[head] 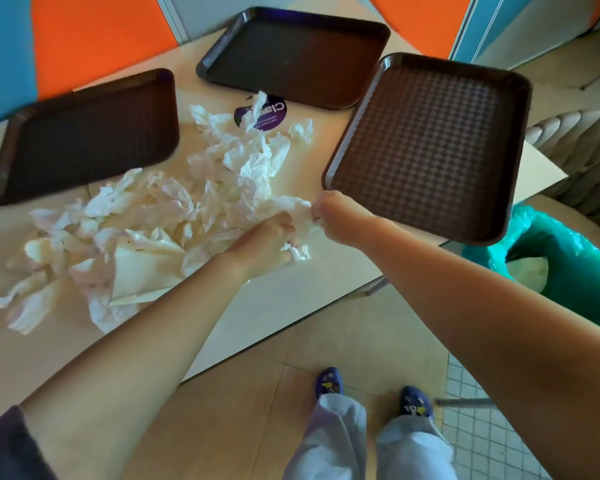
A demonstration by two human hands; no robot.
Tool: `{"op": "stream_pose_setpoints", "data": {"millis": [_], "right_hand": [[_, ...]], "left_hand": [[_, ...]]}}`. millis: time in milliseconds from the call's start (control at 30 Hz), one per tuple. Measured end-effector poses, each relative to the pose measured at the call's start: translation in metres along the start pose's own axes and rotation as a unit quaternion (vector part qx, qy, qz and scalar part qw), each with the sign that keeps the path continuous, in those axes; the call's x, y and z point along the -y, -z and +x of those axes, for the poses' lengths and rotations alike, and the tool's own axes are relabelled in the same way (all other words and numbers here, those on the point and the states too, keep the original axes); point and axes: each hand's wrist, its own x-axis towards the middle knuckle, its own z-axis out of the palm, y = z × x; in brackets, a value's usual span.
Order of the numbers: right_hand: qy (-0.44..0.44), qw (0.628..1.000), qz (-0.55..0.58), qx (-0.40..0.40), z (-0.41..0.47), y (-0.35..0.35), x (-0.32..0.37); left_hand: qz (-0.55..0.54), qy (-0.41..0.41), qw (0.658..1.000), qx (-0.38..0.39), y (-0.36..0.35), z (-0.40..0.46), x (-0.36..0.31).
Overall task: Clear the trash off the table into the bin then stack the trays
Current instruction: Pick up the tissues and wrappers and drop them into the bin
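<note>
A heap of crumpled white paper [160, 220] is spread over the middle of the pale table [291, 292], reaching from its left edge to the near end of the right tray. The left hand [267, 244] is laid on the right end of the heap, its fingers curled shut around a small white wad [298, 252] that is pressed to the tabletop. The right hand [333, 216] is closed just beside it, its fingers pinched on the edge of a paper piece [305, 207] between the two hands. Three dark brown trays are seen lying flat and apart, unstacked: the left tray [84, 136] above the heap, the far tray [295, 53] at the back, and the right tray [430, 143] jutting a little over the table's near edge. A round purple sticker [274, 114] is partly covered by paper between the far tray and the heap. The bin [568, 258], lined with a green bag, is placed on the floor at the table's right, just below the right tray, with pale paper already inside it.
</note>
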Motion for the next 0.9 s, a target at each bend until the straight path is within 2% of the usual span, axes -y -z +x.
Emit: {"op": "stream_pose_setpoints", "data": {"millis": [133,267,500,600,767,900], "right_hand": [[-0.013,0.999,0.027,-0.043,-0.010,0.027,-0.012],[-0.022,0.997,0.006,-0.073,-0.029,0.060,-0.026],[-0.048,0.991,0.017,-0.125,-0.087,0.089,-0.075],[-0.065,0.988,0.016,-0.136,-0.114,0.095,-0.106],[-0.097,0.985,-0.023,-0.140,-0.153,0.100,-0.148],[-0.125,0.981,-0.053,-0.135,-0.179,0.101,-0.179]], "left_hand": [[0.010,0.019,1.000,-0.022,0.017,0.004,-0.015],[0.027,0.018,0.998,-0.056,0.029,0.013,-0.037],[0.070,-0.020,0.991,-0.114,0.035,0.039,-0.120],[0.075,-0.020,0.992,-0.100,0.023,0.053,-0.155],[0.085,-0.020,0.996,-0.013,-0.010,0.071,-0.191],[0.064,-0.072,0.994,-0.053,-0.028,0.087,-0.213]]}}
